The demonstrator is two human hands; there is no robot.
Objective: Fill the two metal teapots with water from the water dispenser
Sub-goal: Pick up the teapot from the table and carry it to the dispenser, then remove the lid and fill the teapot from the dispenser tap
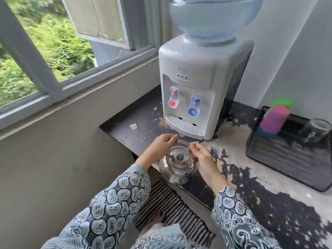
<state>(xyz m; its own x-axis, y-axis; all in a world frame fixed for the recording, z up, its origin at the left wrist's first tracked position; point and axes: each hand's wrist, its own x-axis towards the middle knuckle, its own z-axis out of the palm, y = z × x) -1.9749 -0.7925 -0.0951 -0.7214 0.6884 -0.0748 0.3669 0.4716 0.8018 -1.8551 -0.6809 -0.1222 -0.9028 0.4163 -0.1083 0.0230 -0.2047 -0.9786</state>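
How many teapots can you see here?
1. A shiny metal teapot sits at the counter's edge before the water dispenser, with the left hand and right hand on its handle. A second one is not in view.

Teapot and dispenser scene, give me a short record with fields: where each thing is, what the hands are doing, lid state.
teapot: metal teapot on the counter edge, in front of the water dispenser, not under a tap
lid: on
left hand: at the teapot's wire handle
right hand: at the handle's other side
taps: red tap, blue tap
second teapot: not visible
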